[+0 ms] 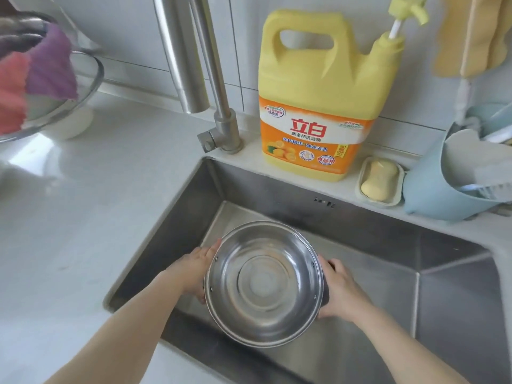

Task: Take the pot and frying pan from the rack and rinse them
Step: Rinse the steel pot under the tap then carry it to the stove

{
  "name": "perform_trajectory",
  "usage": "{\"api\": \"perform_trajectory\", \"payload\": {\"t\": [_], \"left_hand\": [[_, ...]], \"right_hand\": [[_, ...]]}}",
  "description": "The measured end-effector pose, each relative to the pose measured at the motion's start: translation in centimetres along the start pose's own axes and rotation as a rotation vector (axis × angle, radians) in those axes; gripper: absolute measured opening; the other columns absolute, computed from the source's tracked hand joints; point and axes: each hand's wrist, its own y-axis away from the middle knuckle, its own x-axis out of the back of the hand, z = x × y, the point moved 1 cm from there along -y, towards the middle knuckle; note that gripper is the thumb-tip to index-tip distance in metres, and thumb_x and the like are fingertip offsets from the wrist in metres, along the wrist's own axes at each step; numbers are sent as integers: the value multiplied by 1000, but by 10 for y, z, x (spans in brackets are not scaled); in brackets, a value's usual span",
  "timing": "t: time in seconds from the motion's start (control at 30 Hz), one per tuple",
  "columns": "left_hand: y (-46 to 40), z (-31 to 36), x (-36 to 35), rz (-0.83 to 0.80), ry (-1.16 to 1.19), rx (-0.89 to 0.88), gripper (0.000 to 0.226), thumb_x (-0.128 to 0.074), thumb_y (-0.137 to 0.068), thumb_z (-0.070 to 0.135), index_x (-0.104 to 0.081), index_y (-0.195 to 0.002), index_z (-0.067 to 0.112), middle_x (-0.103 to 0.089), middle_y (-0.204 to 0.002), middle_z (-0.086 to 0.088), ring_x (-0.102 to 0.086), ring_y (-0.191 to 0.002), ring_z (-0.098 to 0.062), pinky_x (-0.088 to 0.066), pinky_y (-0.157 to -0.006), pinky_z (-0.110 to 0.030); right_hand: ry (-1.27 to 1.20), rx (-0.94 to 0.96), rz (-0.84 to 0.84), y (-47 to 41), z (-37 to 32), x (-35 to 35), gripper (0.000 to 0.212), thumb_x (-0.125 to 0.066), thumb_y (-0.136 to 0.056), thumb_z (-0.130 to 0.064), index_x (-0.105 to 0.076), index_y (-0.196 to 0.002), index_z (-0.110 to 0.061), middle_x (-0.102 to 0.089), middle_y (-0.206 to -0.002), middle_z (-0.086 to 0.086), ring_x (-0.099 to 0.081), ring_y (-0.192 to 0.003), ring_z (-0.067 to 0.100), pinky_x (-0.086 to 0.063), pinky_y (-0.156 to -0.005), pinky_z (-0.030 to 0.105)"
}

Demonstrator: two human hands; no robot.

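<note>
Pot (264, 284): round steel, lower centre of frame, over the sink (457, 295), mouth facing up toward camera.
Left hand (194, 268): closed on pot's left side.
Right hand (342, 292): closed on right side.

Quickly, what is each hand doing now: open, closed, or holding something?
Left hand: closed on the left side of the steel pot, over the sink.
Right hand: closed on the pot's right side, at a dark handle.

Stainless steel pot (264, 284): round, shiny, empty, mouth up, tilted slightly; gripped at opposite sides, body between grips.
</note>
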Motion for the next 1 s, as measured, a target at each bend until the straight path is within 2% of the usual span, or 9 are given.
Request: {"api": "perform_trajectory", "payload": {"t": [0.27, 0.4, 0.5, 0.57, 0.67, 0.73, 0.8, 0.87, 1.0], "left_hand": [[1, -7, -9, 50, -40, -24, 141, -84, -65, 43, 26, -149, 24, -8, -162, -3, -22, -143, -22, -38, -108, -34], [7, 3, 13, 92, -12, -37, 114, -72, -82, 34, 14, -154, 16, 2, -163, -2, -6, -149, -21, -32, -114, -35], [21, 17, 57, 288, 123, -95, 98, -67, -88, 33, 1, -156, 15, -4, -162, 1, -6, -149, -18, -24, -118, -31], [31, 26, 94, 520, 295, -102, 89, -64, -89, 41, -11, -156, 16, -14, -161, 0, -12, -148, -17, -19, -119, -32], [36, 40, 146, 868, 570, -8, 76, -61, -92, 40, -24, -152, 10, -30, -155, -7, -27, -143, -21, -23, -115, -32], [31, 48, 176, 937, 739, 79, 59, -57, -96, 36, -38, -142, 5, -45, -142, -11, -41, -129, -25, -31, -100, -27], [20, 51, 197, 919, 851, 162, 33, -52, -98, 38, -49, -110, 8, -56, -107, -7, -48, -99, -25, -33, -80, -28], [4, 46, 209, 892, 906, 235, 32, -50, -98, 39, -46, -90, 9, -48, -78, 2, -45, -83, -24, -31, -71, -29], [-18, 31, 216, 899, 972, 318, 34, -50, -93, 21, -40, -62, 14, -37, -59, 0, -38, -65, -24, -28, -58, -30]], "right_hand": [[68, -12, 17, 0, -6, -9, 134, -82, -41, -56, -3, -148, -43, -25, -139, -6, -32, -133, 19, -45, -99, 37], [108, -8, 2, 4, -6, -7, 141, -83, -42, -55, 5, -151, -39, -9, -155, -7, -23, -142, 20, -41, -105, 38], [98, 7, -13, 7, -9, -2, 142, -78, -37, -57, 7, -150, -41, -5, -157, -11, -24, -141, 19, -42, -105, 38], [94, 14, -17, 9, -10, 0, 142, -75, -35, -59, 7, -150, -42, -5, -156, -13, -25, -141, 18, -42, -104, 39], [97, 22, -21, 9, -11, 1, 143, -74, -33, -60, 9, -149, -43, -3, -157, -14, -23, -142, 18, -42, -105, 40], [89, 18, -28, 9, -10, 2, 144, -75, -34, -60, 10, -150, -44, -1, -157, -16, -20, -143, 17, -41, -106, 40], [76, 14, -33, 9, -10, 2, 144, -79, -36, -59, 10, -149, -45, -1, -157, -17, -20, -144, 16, -40, -107, 41], [66, 17, -22, 9, -9, 1, 144, -81, -36, -57, 9, -148, -46, -2, -157, -18, -20, -143, 15, -39, -107, 42], [73, 14, -12, 8, -7, -1, 146, -84, -39, -57, 8, -151, -42, 1, -158, -18, -17, -145, 15, -38, -109, 41]]}}
